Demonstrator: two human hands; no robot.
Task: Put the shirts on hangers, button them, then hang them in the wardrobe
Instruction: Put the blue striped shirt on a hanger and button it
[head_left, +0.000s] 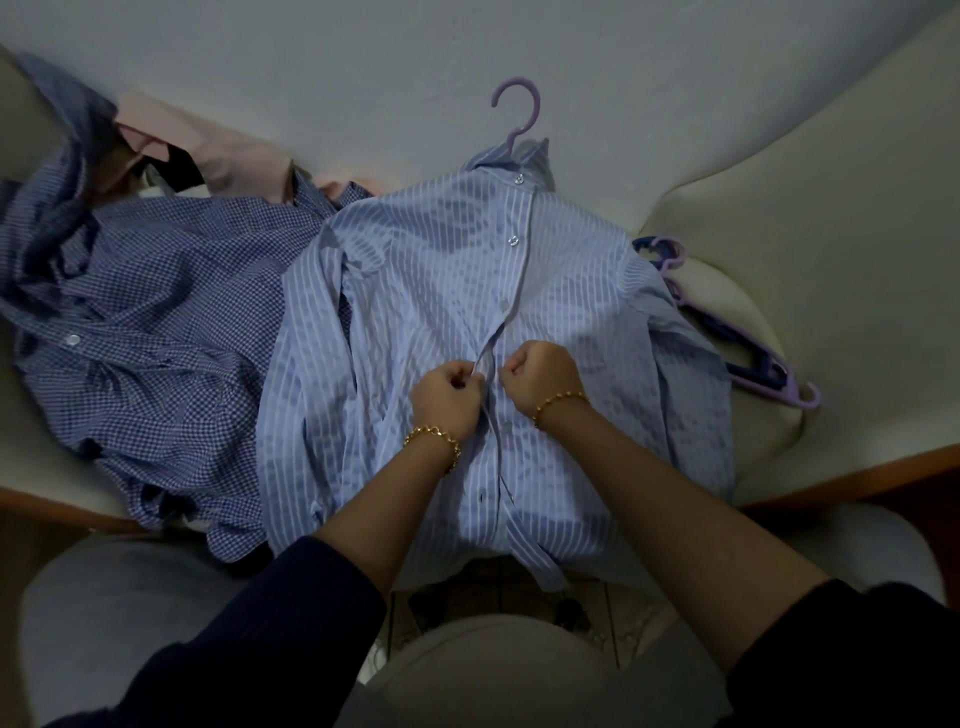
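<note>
A light blue striped shirt (431, 291) lies front up on the bed, on a purple hanger (517, 111) whose hook sticks out past the collar. Its upper buttons are fastened; the placket gapes open lower down. My left hand (448, 397) pinches the left edge of the placket at mid-chest. My right hand (540, 373) pinches the right edge just across from it. Both fists are curled tight on the cloth, a finger's width apart.
A dark blue checked shirt (156, 322) lies crumpled to the left, with pink cloth (218, 156) behind it. Spare purple and blue hangers (748, 358) lie at the right on the white bed (779, 130). The bed's wooden edge (852, 478) runs near my knees.
</note>
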